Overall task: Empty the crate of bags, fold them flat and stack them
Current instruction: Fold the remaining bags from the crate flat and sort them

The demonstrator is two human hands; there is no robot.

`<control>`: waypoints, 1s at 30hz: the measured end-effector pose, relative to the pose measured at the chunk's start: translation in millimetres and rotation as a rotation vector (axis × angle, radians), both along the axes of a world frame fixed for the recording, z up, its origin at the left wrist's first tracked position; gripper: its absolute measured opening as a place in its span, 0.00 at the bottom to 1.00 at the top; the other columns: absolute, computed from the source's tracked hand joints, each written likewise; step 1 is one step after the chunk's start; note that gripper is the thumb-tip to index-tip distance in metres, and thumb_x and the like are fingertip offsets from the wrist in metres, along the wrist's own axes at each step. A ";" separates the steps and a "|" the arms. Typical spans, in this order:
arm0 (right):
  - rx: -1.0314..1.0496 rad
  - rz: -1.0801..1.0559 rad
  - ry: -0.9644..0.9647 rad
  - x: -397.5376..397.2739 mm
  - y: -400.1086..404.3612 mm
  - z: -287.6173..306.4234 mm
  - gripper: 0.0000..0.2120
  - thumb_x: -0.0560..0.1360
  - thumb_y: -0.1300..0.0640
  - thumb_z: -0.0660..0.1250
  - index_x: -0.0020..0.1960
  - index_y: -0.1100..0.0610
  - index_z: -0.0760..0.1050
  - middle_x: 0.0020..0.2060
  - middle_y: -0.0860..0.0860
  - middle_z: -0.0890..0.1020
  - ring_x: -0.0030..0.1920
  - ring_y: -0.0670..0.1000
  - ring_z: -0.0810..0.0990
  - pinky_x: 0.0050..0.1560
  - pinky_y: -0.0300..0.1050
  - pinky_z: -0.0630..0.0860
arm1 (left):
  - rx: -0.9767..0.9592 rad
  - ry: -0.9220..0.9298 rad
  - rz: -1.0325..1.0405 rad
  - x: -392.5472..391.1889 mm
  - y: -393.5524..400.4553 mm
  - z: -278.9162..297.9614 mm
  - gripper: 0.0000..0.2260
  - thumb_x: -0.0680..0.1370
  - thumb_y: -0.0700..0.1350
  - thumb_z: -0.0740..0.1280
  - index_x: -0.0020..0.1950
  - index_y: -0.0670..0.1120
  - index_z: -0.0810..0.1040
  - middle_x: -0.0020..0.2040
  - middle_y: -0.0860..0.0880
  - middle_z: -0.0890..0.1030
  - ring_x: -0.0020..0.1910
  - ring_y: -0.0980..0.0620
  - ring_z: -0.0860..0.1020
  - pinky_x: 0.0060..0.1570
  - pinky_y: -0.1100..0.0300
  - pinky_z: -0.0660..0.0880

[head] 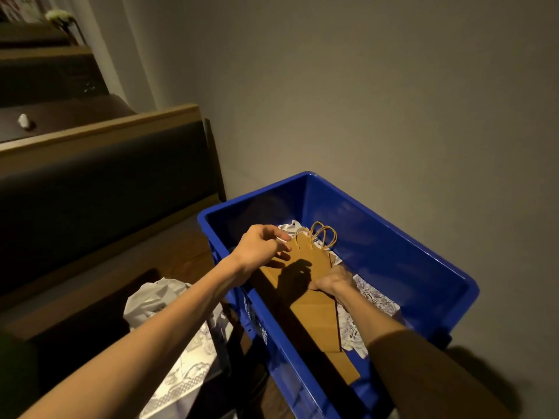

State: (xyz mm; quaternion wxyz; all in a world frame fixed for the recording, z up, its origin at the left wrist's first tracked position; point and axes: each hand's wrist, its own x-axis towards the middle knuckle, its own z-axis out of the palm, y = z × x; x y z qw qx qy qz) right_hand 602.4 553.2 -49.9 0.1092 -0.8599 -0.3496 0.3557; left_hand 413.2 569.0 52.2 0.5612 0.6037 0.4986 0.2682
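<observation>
A blue plastic crate [393, 237] stands against the wall. Inside it a flat brown paper bag [314, 306] with twisted paper handles [325, 235] lies over white printed bags [375, 297]. My left hand [260, 247] pinches the brown bag's top left corner near the handles. My right hand [332, 281] grips the bag's right edge at its middle, its fingers partly tucked under the paper. Another brown sheet [348, 370] sticks out below the bag at the crate's near end.
Left of the crate, white bags with dark print [178, 343] lie heaped on a dark wooden surface. A dark padded bench back with a wooden rail [99, 173] runs along the left. A plain wall [363, 86] stands right behind the crate.
</observation>
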 end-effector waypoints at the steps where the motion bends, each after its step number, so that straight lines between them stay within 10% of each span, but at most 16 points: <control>1: 0.011 -0.034 0.027 -1.2 0.3 -3.4 0.40 0.67 0.47 0.80 0.72 0.60 0.68 0.68 0.59 0.74 0.67 0.63 0.73 0.66 0.59 0.72 | 0.002 -0.006 0.006 0.0 -0.3 -0.2 0.06 0.80 0.35 0.65 0.55 0.41 0.80 0.50 0.40 0.83 0.49 0.44 0.84 0.46 0.53 0.83; 13: 0.219 -0.264 0.424 5.2 10.0 -14.0 0.25 0.70 0.66 0.72 0.66 0.59 0.73 0.62 0.57 0.79 0.63 0.60 0.76 0.68 0.58 0.72 | 0.044 -0.054 0.060 -0.8 -3.8 -0.9 0.09 0.80 0.32 0.61 0.53 0.40 0.80 0.48 0.41 0.83 0.47 0.44 0.84 0.43 0.57 0.82; 19: 0.528 -0.081 0.313 15.2 3.9 48.7 0.16 0.76 0.58 0.71 0.61 0.47 0.73 0.55 0.50 0.80 0.55 0.53 0.78 0.59 0.54 0.78 | 0.001 -0.209 0.171 -3.5 -3.3 8.7 0.09 0.80 0.31 0.61 0.54 0.37 0.79 0.45 0.39 0.81 0.42 0.46 0.82 0.42 0.55 0.82; 30: 0.856 0.147 0.028 28.0 -17.8 187.6 0.31 0.78 0.56 0.69 0.78 0.53 0.61 0.72 0.52 0.72 0.71 0.54 0.72 0.70 0.55 0.71 | 0.059 -0.276 0.332 -16.5 -4.6 47.6 0.15 0.79 0.33 0.64 0.65 0.42 0.74 0.55 0.44 0.78 0.46 0.54 0.79 0.44 0.59 0.78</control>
